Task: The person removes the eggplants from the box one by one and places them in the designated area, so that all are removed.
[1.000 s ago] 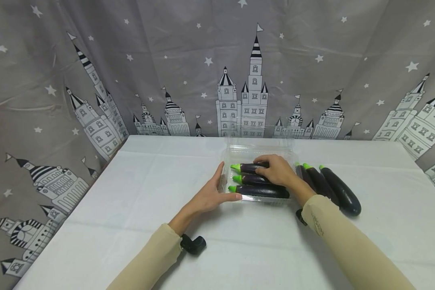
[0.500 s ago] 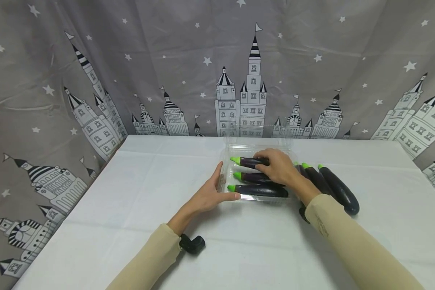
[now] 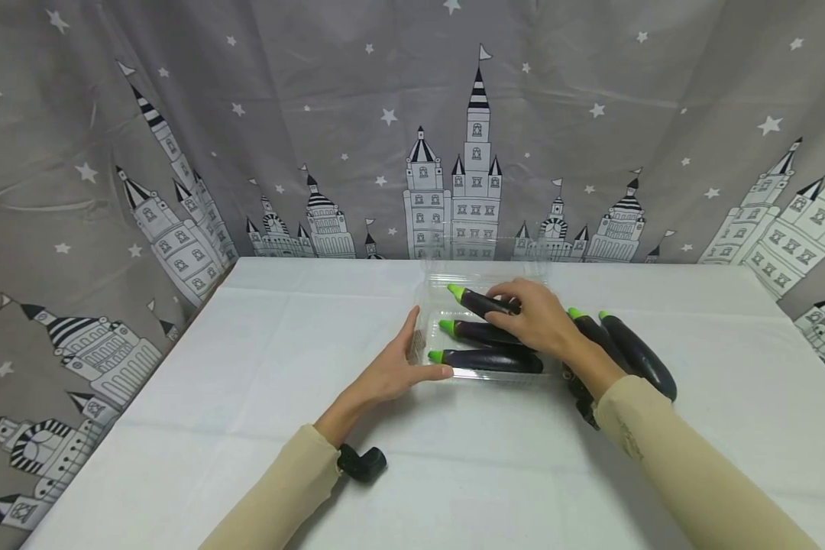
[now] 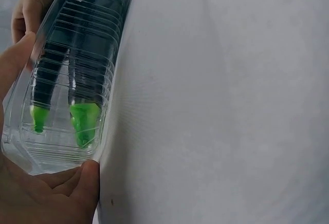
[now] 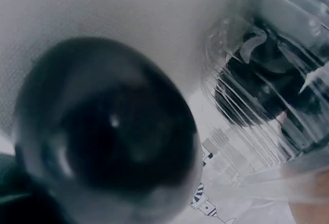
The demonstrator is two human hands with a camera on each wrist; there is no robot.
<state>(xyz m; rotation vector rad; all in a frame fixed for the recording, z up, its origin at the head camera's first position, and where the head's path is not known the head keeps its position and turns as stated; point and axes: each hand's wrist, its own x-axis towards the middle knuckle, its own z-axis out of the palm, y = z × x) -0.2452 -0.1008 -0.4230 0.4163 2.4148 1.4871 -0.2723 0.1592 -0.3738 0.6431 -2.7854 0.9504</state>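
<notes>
My left hand holds the front-left corner of a clear plastic clamshell box, thumb along the front rim. In the left wrist view its fingers bend against the box's end. My right hand grips a dark eggplant over the far side of the box. The stem end of this eggplant slants up to the left; its thick end is hidden under the palm. A middle eggplant and a front eggplant lie in the box, green stems left.
Right of the box lie more eggplants on the white table, partly behind my right wrist. A big rounded eggplant end fills the left of the right wrist view. The clear lid stands raised at the back, before a grey castle-print curtain.
My right hand has lifted its eggplant up and away from the middle one, tilting the stem end up-left. The left hand stays at the box corner.
</notes>
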